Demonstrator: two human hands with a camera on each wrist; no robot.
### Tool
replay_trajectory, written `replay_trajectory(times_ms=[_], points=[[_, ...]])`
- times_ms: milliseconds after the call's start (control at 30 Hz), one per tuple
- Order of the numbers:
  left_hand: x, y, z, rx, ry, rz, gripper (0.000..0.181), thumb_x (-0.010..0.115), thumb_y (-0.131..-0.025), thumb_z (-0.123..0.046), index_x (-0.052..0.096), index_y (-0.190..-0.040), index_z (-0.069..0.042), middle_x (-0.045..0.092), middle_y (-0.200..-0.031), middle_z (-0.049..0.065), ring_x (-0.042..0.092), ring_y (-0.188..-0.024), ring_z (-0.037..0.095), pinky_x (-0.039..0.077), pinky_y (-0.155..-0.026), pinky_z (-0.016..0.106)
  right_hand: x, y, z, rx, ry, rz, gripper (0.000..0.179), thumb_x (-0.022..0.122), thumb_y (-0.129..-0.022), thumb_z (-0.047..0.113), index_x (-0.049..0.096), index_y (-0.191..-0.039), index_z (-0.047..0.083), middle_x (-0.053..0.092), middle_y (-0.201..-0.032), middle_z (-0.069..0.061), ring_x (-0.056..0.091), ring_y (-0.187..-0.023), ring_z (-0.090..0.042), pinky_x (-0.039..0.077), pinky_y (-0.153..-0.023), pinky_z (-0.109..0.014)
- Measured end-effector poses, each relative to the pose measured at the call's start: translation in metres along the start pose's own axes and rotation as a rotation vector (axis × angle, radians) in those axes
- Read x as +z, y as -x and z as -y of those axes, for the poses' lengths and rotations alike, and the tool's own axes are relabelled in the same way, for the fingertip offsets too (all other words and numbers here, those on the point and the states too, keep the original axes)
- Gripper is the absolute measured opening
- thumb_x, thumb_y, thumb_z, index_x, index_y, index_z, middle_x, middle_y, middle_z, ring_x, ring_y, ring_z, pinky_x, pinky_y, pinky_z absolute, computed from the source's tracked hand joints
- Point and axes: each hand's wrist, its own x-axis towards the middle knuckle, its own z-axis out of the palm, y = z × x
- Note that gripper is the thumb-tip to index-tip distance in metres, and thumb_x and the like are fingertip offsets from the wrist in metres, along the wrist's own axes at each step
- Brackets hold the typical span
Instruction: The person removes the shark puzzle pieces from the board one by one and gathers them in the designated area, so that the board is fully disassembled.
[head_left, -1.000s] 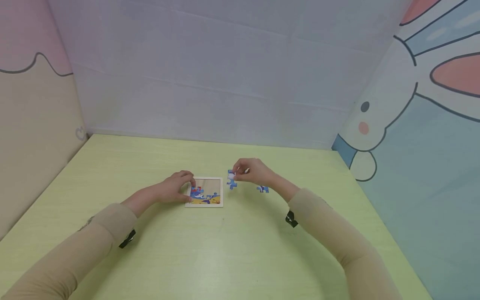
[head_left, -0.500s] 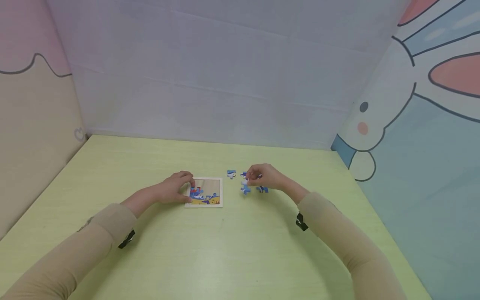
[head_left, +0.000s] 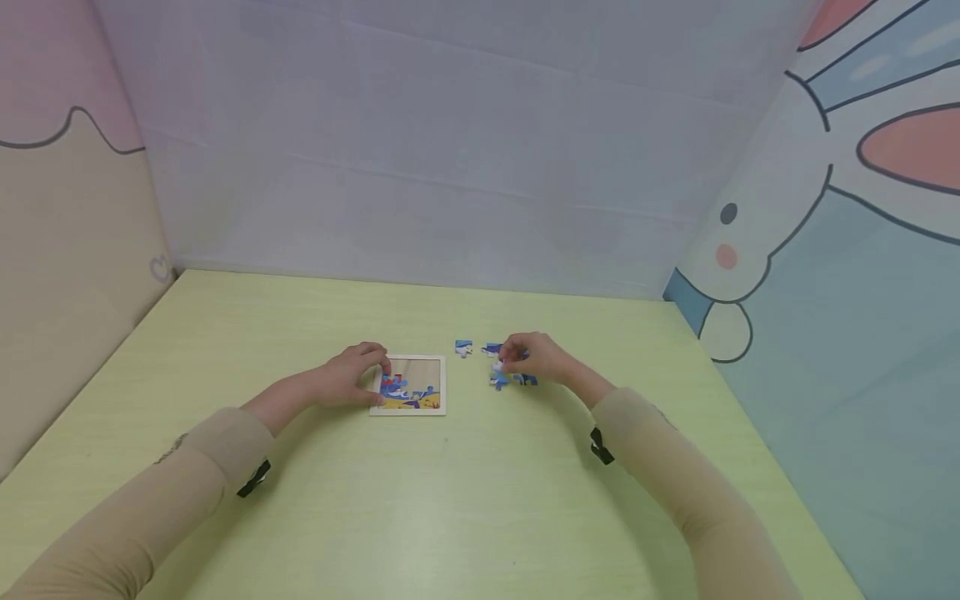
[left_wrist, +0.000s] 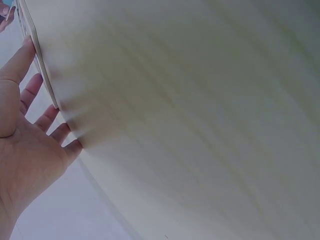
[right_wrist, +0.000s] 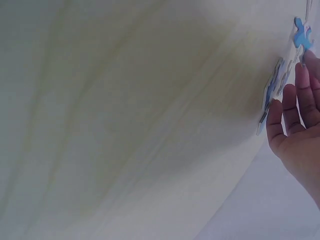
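A flat piece (head_left: 498,379), its knob (head_left: 498,387) pointing nearward, is pinched in the right grip (head_left: 534,356), the wooden frame (head_left: 443,387) being touched by the relaxed left grip (head_left: 347,375).

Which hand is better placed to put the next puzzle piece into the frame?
Probably the right hand: it pinches a puzzle piece, while the left hand holds the frame at its left.

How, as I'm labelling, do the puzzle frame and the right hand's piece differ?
The puzzle frame is rectangular; the piece has knobs. The frame is larger than the piece. The left hand touches the frame; the right hand pinches the piece. Both show some blue.
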Motion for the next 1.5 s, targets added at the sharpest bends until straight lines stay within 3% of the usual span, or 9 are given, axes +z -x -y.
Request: replay_trajectory(times_ms=[233,433,667,833,1033,1500], points=[[-0.003,0.002,-0.004,-0.006,0.001,0.000,0.036,0.072,-0.084,-0.029,0.053,-0.111,-0.016,0.030,-0.147,0.023,0.023,-0.135,0.048,0.023,-0.107,0.063,0.004,-0.003,0.001,0.040,0.036,0.006,0.017,0.071,-0.084,0.020,0.068,-0.099,0.011,0.068,-0.090,0.001,0.061,-0.084,-0.011,0.051,-0.080,-0.027],[-0.006,0.002,-0.008,-0.004,0.002,-0.021,0.054,0.073,-0.082,-0.031,0.046,-0.124,-0.010,0.035,-0.144,0.020,0.028,-0.134,0.044,0.024,-0.109,0.059,0.004,-0.003,0.002,0.050,0.042,0.006,0.018,0.071,-0.085,0.019,0.070,-0.101,0.011,0.069,-0.092,0.001,0.062,-0.084,-0.010,0.051,-0.081,-0.027],[-0.007,0.001,-0.009,-0.010,-0.009,-0.032,0.071,0.074,-0.081,-0.032,0.039,-0.135,-0.003,0.028,-0.147,0.024,0.024,-0.136,0.046,0.022,-0.109,0.059,0.003,-0.002,0.001,0.032,0.078,-0.010,0.015,0.070,-0.086,0.021,0.070,-0.100,0.014,0.068,-0.092,0.004,0.058,-0.082,-0.009,0.049,-0.076,-0.026],[-0.007,0.001,-0.008,-0.022,-0.036,-0.017,0.078,0.073,-0.082,-0.034,0.035,-0.141,0.002,0.025,-0.149,0.026,0.021,-0.136,0.047,0.021,-0.109,0.061,-0.002,-0.001,0.005,-0.031,0.109,-0.078,0.013,0.070,-0.086,0.016,0.070,-0.098,0.012,0.065,-0.084,0.003,0.056,-0.076,-0.011,0.047,-0.067,-0.025],[-0.007,0.001,-0.005,-0.030,-0.069,-0.006,0.082,0.071,-0.083,-0.037,0.032,-0.143,0.003,0.024,-0.150,0.026,0.020,-0.137,0.047,0.021,-0.108,0.062,-0.009,0.001,0.017,-0.075,0.108,-0.115,0.016,0.069,-0.086,0.016,0.070,-0.100,0.009,0.066,-0.087,0.003,0.056,-0.079,-0.014,0.047,-0.067,-0.027],[-0.010,0.001,-0.005,-0.074,-0.102,-0.027,0.084,0.072,-0.080,-0.044,0.036,-0.143,-0.003,0.025,-0.150,0.024,0.020,-0.136,0.048,0.020,-0.106,0.066,-0.004,-0.006,0.059,-0.114,0.103,-0.065,0.028,0.070,-0.086,0.019,0.067,-0.110,0.007,0.067,-0.097,-0.001,0.057,-0.086,-0.015,0.049,-0.074,-0.026]])
